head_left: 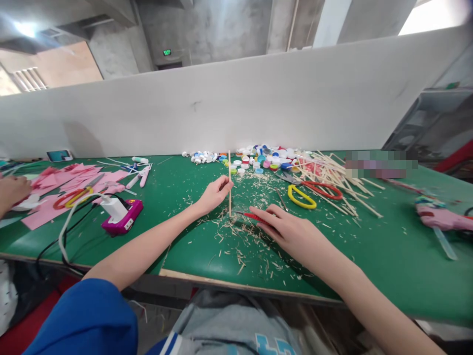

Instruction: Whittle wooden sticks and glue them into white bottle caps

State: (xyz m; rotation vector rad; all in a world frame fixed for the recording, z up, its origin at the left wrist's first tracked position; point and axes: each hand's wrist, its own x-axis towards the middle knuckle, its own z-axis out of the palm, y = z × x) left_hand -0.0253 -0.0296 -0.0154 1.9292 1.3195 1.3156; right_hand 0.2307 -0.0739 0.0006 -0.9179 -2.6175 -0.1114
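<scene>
My left hand (216, 195) pinches a thin wooden stick (229, 165) and holds it upright, its lower end near the green tabletop. In my right hand (283, 224) is a small knife with a red handle (252, 216). The knife's blade points left, close to the stick's lower end; whether it touches the wood is hard to tell. Wood shavings (240, 246) lie scattered below and around both hands. Just beyond my right hand are a thin dark metal tool (281, 199) and scissors with red and yellow handles (302, 197).
Bottle caps (264, 158) and loose sticks (342, 185) lie toward the white partition (221, 108). Left are pink paper (48, 209), scissors, a purple power strip (122, 219) with cables, and another person's hand (15, 192). A pink glue gun (443, 218) lies at right.
</scene>
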